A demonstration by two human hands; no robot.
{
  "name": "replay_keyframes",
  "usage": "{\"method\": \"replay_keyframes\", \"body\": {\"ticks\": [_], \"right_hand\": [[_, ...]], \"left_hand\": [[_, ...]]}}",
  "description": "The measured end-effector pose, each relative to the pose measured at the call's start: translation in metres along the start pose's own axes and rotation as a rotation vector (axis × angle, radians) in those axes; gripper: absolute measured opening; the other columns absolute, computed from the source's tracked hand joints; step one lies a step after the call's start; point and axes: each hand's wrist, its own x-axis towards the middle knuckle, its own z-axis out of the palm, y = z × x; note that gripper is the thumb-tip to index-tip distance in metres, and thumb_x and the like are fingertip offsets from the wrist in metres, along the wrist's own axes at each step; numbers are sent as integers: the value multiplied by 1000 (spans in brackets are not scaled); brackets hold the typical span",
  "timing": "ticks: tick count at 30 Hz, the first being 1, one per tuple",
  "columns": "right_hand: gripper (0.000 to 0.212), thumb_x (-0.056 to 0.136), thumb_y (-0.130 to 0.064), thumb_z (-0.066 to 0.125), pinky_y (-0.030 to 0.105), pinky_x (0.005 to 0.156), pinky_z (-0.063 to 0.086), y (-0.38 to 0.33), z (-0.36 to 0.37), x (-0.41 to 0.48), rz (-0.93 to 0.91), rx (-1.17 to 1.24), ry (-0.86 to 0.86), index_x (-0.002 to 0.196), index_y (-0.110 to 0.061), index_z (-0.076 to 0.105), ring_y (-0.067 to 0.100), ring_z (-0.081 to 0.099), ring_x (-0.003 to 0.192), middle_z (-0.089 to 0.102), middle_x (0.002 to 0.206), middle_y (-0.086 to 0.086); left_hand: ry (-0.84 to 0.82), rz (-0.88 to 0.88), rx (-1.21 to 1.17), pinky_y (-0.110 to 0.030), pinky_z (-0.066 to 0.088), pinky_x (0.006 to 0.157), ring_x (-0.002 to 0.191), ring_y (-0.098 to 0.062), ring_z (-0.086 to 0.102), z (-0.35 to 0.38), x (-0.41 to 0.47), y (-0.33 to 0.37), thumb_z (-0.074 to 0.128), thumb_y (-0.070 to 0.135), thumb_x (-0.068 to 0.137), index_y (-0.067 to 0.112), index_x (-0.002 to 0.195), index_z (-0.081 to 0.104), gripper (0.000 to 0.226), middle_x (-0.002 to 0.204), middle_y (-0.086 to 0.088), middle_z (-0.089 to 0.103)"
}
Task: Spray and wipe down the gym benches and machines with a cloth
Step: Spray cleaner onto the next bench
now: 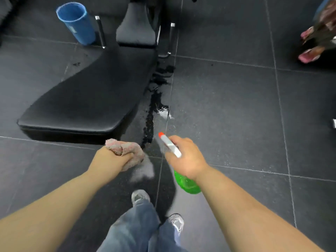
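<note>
A black padded gym bench [87, 99] stretches from the lower left toward the upper middle, its seat pad [136, 28] behind it. My left hand [111, 159] grips a crumpled pinkish cloth [127, 150] just in front of the bench's near end, above the floor. My right hand [185, 157] holds a green spray bottle [187, 184] by its white head, and the red nozzle [161, 134] points toward the bench. Both hands are off the bench.
A blue bucket [76, 22] stands on the floor at the bench's far left. Wet streaks and a puddle [160, 110] run along the bench's right side. Another person's feet in pink sandals [311, 48] are at the upper right. My own shoes [140, 197] are below.
</note>
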Motion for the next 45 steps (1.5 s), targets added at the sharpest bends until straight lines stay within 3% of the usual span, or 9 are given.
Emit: {"method": "replay_keyframes", "body": {"ticks": [6,12,15,23,28,31,36,40,45], "right_hand": [[16,84,-19,56,39,73,45,-22,-26,57,-214,-189,-246,100,-16,55,26,51,92,58,92,2],[17,88,-16,53,28,57,20,-47,-48,94,-478,-409,-387,82,-18,37,21,34,79,32,72,-8],[14,88,-18,53,30,64,29,-43,-51,114,-562,-455,-503,87,-17,39,25,44,87,39,83,-4],[25,88,-23,59,36,76,38,-30,-78,145,-823,-647,-646,108,-11,49,29,49,105,55,111,8],[30,93,-19,53,32,82,34,-41,-87,136,-958,-747,-668,120,-7,46,32,48,110,53,116,12],[43,95,-16,46,37,86,35,-43,-84,133,-1085,-852,-633,136,-8,39,34,48,108,51,114,12],[44,94,-19,42,36,74,30,-26,-82,143,-954,-920,-593,138,-15,38,33,46,99,50,109,9],[47,93,-25,44,36,68,34,-11,-94,159,-783,-902,-546,139,-20,39,28,40,97,47,105,3],[45,95,-23,45,36,70,40,-4,-121,188,-734,-883,-552,138,-19,37,25,41,101,45,105,1]], "left_hand": [[-47,-134,-34,-32,47,75,85,-17,62,0,22,-2,62,27,90,16,87,70,14,86,3,67],[61,-336,-142,-33,49,77,84,-19,63,13,9,11,53,45,81,9,83,67,38,86,-3,69],[184,-461,-237,-37,50,68,72,-27,63,27,5,24,45,41,77,17,55,51,33,64,0,57],[575,-857,-578,-29,29,61,80,-25,53,80,-4,106,57,23,96,-1,89,63,26,82,-8,55],[695,-891,-761,-14,34,46,53,-3,54,104,-27,143,57,6,89,6,59,59,29,50,8,55],[743,-868,-798,-19,39,53,64,-12,59,106,-33,149,59,6,88,4,65,65,24,59,6,59],[750,-805,-804,-6,39,57,59,5,60,105,-32,155,60,1,89,17,66,63,29,56,13,61],[780,-846,-887,-23,38,78,92,-17,61,104,-20,150,68,15,88,20,96,68,9,94,2,66],[788,-867,-943,-25,39,74,87,-18,62,113,7,175,70,14,87,17,91,68,6,90,1,67]]}}
